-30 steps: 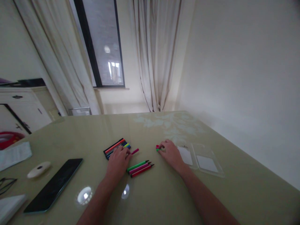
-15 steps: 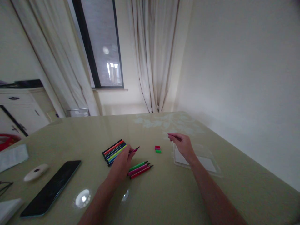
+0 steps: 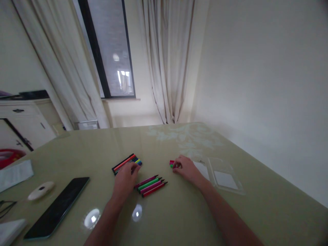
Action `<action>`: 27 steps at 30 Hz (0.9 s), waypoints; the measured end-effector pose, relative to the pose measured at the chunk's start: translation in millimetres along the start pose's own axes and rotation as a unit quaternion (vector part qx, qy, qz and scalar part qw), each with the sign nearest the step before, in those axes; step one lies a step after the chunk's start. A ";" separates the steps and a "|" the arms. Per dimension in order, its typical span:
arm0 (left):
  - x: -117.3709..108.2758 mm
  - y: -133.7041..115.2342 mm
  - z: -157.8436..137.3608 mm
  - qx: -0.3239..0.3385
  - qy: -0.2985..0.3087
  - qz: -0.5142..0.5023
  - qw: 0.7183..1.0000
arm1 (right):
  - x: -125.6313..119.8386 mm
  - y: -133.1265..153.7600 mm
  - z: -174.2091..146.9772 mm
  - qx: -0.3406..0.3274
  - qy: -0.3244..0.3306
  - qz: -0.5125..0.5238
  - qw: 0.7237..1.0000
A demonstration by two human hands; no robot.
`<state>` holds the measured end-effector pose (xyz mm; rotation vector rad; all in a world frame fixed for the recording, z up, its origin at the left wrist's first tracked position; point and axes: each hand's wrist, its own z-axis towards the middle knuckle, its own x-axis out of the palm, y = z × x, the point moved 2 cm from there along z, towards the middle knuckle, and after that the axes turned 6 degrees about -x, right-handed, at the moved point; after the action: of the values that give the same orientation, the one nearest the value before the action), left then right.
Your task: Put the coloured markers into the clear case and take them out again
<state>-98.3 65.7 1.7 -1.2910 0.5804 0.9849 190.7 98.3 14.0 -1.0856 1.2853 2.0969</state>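
My left hand (image 3: 125,177) is curled over a row of capped markers (image 3: 125,162), its fingers closed on one near the yellow and blue ends; the hand hides much of it. Just right of it lie several uncapped markers (image 3: 151,185) side by side, dark pink, green, magenta and red, tips pointing right. My right hand (image 3: 188,169) pinches at a small group of marker caps (image 3: 171,162), red, pink and green. A cap seems to be between those fingertips, mostly hidden.
Behind my right hand lies an open clear plastic case (image 3: 227,179) with white inserts. At left are a black phone (image 3: 57,208), a white oval mouse-like object (image 3: 41,190) and a folded pale cloth or paper (image 3: 16,175). The table (image 3: 164,222) is glossy and meets the wall at right.
A dark pink uncapped marker has left my left hand and joined the uncapped row. My left hand moved back onto the capped markers. My right hand came down and left to the caps.
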 end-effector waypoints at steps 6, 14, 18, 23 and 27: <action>-4.2 20.2 4.0 -0.033 -0.014 0.106 0.994 | 5.1 -3.2 1.1 0.021 -0.006 -0.023 0.999; 8.3 -19.7 -7.1 0.092 0.036 -0.019 0.995 | 8.6 20.4 1.1 -0.069 -0.053 0.051 0.995; 13.2 -47.4 -20.7 0.113 0.087 -0.118 0.983 | 10.0 41.7 -0.3 -0.147 -0.043 0.147 0.977; 14.5 -60.3 -26.2 0.095 0.126 -0.174 0.972 | -4.1 43.5 -0.7 -0.173 -0.069 0.185 0.965; 10.2 -47.0 -18.0 0.072 0.102 -0.148 0.981 | -24.9 16.2 0.1 -0.143 -0.139 0.180 0.963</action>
<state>-50.2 52.2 13.7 -1.3123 0.5844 0.5607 193.9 91.4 42.8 -0.6610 1.1300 2.6609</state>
